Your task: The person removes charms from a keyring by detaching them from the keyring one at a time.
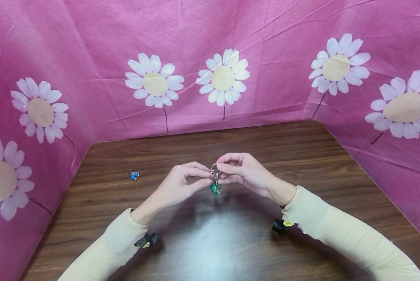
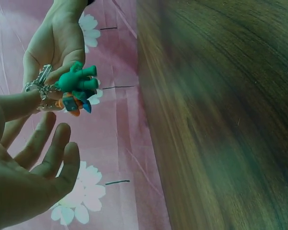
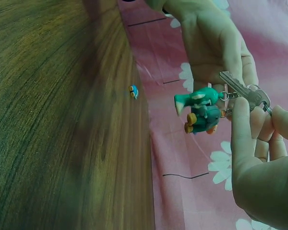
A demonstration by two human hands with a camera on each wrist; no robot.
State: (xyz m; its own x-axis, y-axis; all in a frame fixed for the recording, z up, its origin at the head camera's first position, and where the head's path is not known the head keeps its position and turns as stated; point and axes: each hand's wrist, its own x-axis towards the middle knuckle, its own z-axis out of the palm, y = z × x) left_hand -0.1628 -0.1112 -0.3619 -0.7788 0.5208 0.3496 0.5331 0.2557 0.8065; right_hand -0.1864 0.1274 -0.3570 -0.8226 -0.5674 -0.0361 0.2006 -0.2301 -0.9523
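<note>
Both hands meet above the middle of the table at a metal key ring [image 1: 212,166]. My right hand [image 1: 246,173] pinches the ring between thumb and fingers. From the other side, my left hand [image 1: 176,185] pinches the small metal links by the ring with thumb and index finger; its other fingers spread loosely in the left wrist view. A silver key [image 3: 236,86] hangs on the ring. Two small figurine keychains dangle below: a green figurine [image 3: 205,97] and, beside it, a darker green figurine [image 3: 205,118] with orange parts.
A small blue figurine keychain [image 1: 134,176] with a metal loop lies on the left part of the wooden table [image 1: 266,144]. Pink cloth [image 1: 188,31] printed with white flowers encloses the back and both sides. Black wrist cameras hang below both sleeves.
</note>
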